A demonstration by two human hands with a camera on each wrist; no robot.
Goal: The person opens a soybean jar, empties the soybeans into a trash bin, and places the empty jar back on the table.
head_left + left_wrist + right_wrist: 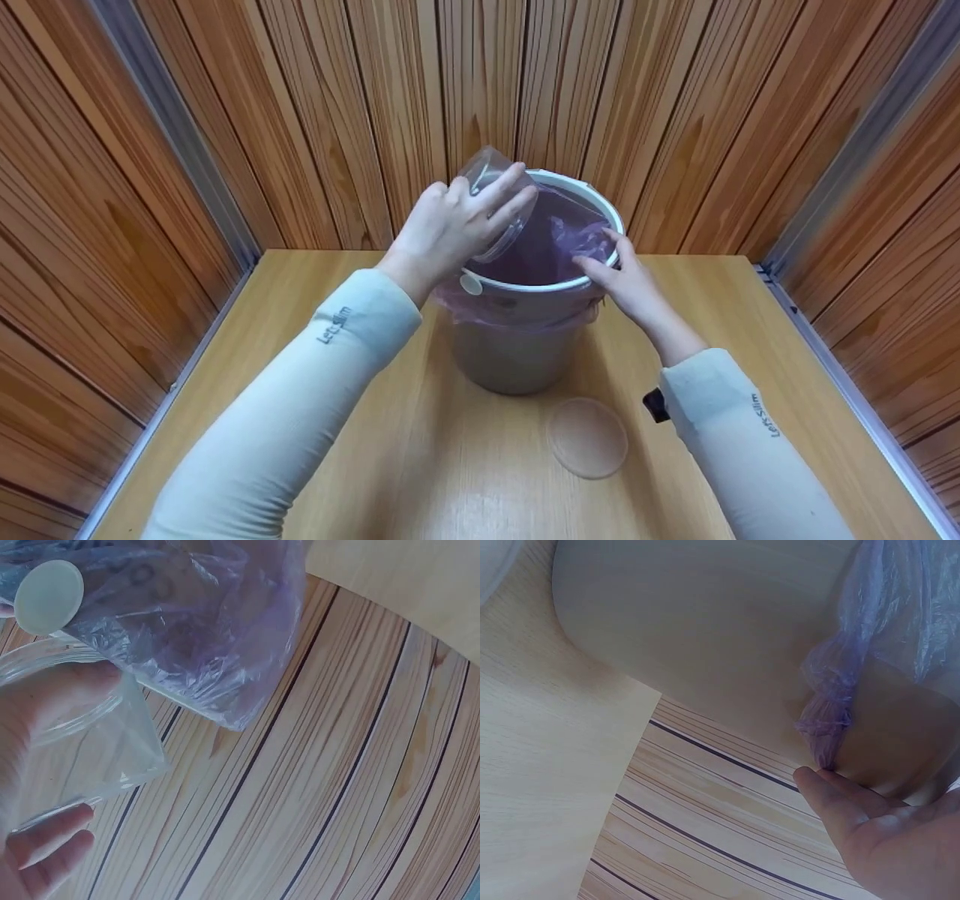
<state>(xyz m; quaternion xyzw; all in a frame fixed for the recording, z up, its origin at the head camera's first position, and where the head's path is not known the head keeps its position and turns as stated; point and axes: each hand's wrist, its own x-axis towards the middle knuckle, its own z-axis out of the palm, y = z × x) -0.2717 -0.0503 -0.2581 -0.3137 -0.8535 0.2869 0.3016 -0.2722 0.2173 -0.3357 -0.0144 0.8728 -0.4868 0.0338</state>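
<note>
My left hand (457, 225) holds a clear plastic container (487, 161) tilted over the mouth of a trash can; its thumb lies at the container's rim in the left wrist view. The grey trash can (514, 360) stands upright, its white rim (566, 180) over a purple trash bag (517, 311). Some of the bag bunches inside near the right side. My right hand (626, 277) grips the can's right rim, with thumb and forefinger over the edge. In the right wrist view, a gathered part of the bag (829, 712) hangs beside the fingertips.
A clear round lid (589, 439) lies flat on the wooden table (420, 480), in front of the trash can. Wood-panelled walls (322, 135) enclose the table at the back and both sides.
</note>
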